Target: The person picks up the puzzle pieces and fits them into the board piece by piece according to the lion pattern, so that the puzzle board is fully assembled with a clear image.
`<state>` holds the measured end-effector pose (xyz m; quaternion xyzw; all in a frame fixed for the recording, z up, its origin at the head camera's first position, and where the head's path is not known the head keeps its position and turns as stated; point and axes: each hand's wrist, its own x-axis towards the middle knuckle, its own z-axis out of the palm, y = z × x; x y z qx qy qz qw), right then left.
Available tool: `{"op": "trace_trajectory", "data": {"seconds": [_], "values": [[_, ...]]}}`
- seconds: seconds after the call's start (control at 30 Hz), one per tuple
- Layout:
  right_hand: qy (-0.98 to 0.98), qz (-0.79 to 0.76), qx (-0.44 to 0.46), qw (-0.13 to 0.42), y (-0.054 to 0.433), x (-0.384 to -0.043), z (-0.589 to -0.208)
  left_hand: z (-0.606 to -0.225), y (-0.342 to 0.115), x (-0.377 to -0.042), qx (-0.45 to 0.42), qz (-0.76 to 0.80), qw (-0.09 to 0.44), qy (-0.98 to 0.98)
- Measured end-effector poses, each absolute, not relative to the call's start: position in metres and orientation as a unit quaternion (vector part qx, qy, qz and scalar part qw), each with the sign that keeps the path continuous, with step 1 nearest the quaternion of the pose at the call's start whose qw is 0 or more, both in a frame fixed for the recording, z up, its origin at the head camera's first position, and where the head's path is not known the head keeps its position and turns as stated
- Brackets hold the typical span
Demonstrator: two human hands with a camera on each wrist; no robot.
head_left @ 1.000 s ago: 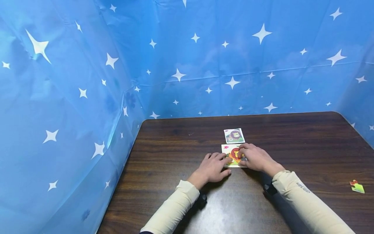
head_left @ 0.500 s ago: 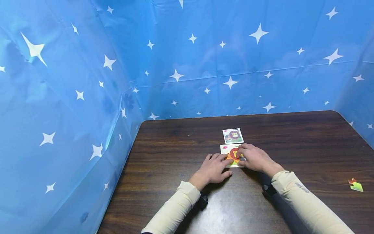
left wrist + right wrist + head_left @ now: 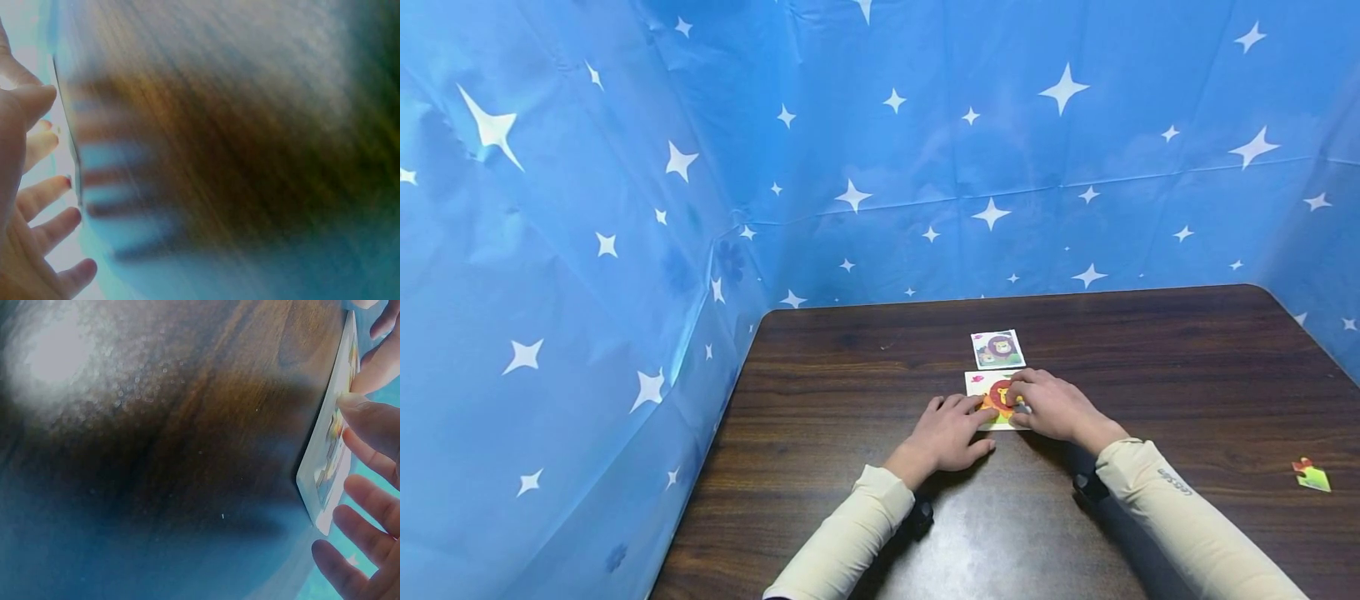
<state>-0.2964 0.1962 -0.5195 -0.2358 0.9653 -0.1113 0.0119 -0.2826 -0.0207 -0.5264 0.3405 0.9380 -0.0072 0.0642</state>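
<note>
A lion jigsaw puzzle (image 3: 981, 380) with a white border lies on the dark wooden table. My left hand (image 3: 946, 435) rests at its left side, fingers spread and the forefinger reaching onto the orange picture. Over the puzzle's right part is my right hand (image 3: 1054, 406), its thumb and forefinger touching the picture. The right wrist view shows the puzzle (image 3: 322, 465) edge-on, the thumb (image 3: 369, 415) on its near side and the other fingers loosely extended. The left wrist view shows the left fingers (image 3: 56, 228) spread apart. The right hand hides much of the puzzle's right half.
A small lion picture card (image 3: 997, 350) lies just beyond the puzzle. Far to the right sits a loose green and red puzzle piece (image 3: 1312, 477) on the table (image 3: 820, 367). Blue star-printed cloth (image 3: 880, 150) hangs behind and at both sides.
My left hand has shifted slightly to the right over the puzzle. The right hand stays on the puzzle's right part. The head view has turned a little.
</note>
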Motion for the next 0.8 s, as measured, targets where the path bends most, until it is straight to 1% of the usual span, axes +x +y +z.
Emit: {"op": "trace_trajectory", "data": {"seconds": [0.8], "values": [[0.966,-0.11,-0.234,0.019,0.1956,-0.2961,-0.5186,-0.5257,-0.0213,-0.2814,0.338,-0.005,0.072,0.938]]}}
